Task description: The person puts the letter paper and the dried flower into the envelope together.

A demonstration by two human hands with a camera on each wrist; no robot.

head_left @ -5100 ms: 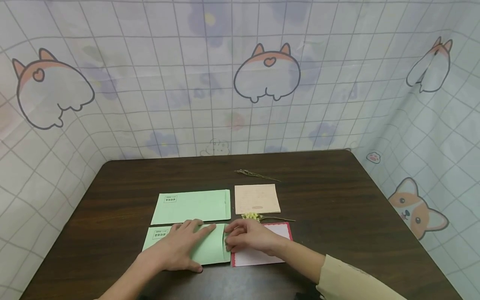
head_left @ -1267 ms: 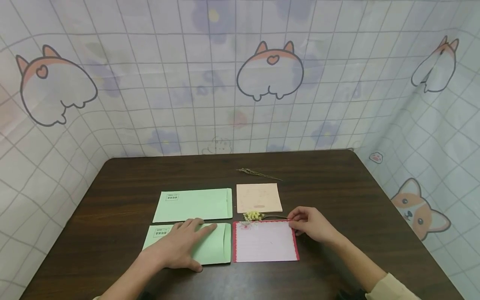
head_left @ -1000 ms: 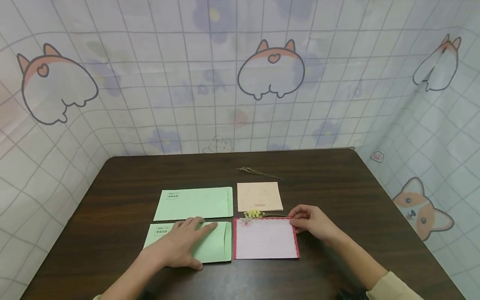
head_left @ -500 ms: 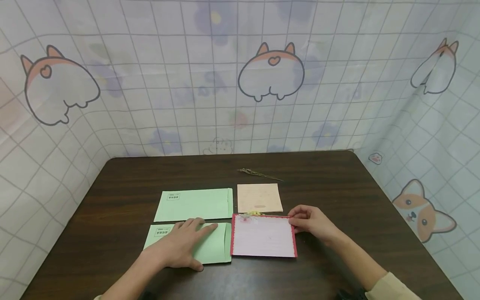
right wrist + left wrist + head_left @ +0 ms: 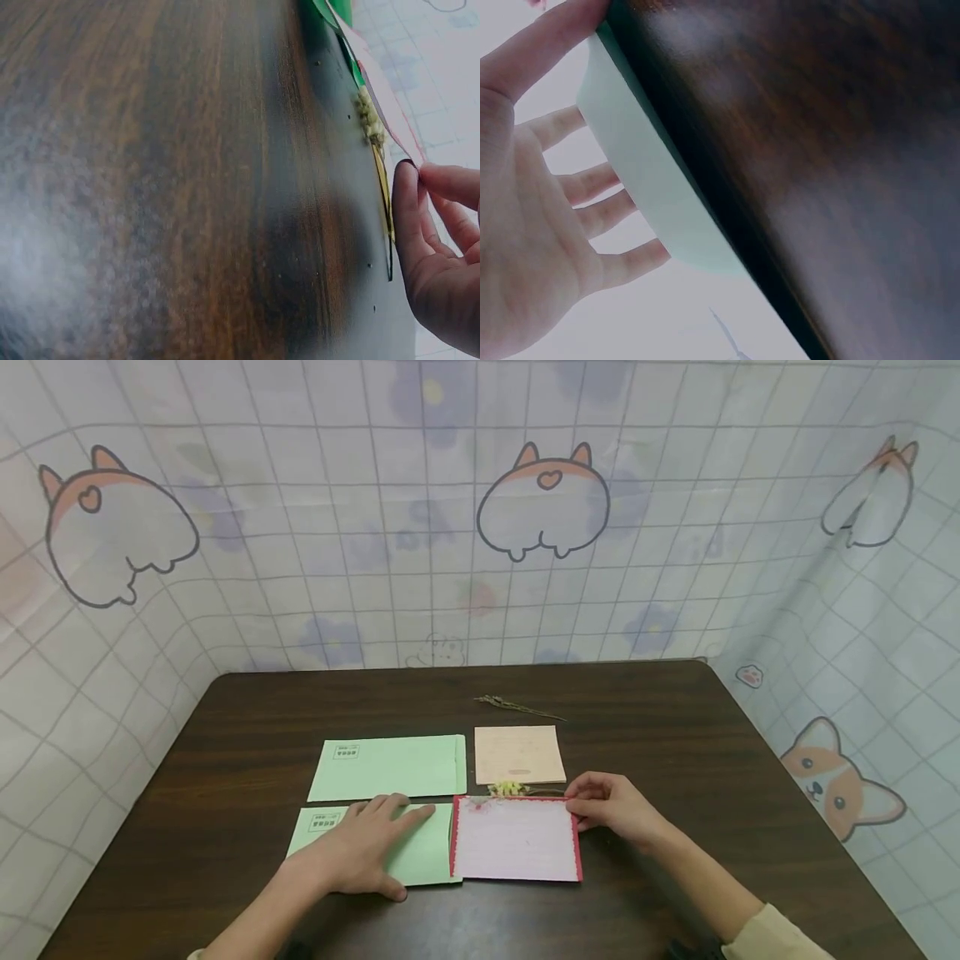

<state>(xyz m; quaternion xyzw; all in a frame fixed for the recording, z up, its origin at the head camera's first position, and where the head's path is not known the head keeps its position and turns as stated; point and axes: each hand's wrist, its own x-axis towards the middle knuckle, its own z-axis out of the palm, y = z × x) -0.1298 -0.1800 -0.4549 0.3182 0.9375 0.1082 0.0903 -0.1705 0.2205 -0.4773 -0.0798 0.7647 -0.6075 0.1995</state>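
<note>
My left hand [image 5: 356,852] lies with fingers spread on the lower green envelope [image 5: 416,860]; the left wrist view shows the palm [image 5: 525,232] against the envelope's edge [image 5: 652,180]. My right hand [image 5: 618,810] pinches the upper right corner of a white card with a red border [image 5: 517,843]. The card's left edge overlaps the envelope's right end. In the right wrist view, thumb and finger of the hand [image 5: 442,247] hold the card [image 5: 386,105] at its corner. Whether the card's left edge is inside the envelope's opening, I cannot tell.
A yellow flower sprig [image 5: 508,788] lies behind the card, below a beige card [image 5: 519,755]. Another green envelope [image 5: 386,768] lies behind the first. A dried sprig [image 5: 517,707] rests farther back on the dark table [image 5: 637,718]. A patterned curtain [image 5: 390,527] surrounds the back and sides.
My right hand now pinches the red-bordered card, which has shifted left so that it overlaps the envelope's right end. Earlier, that hand was at the envelope's opening. My left hand has stayed in place.
</note>
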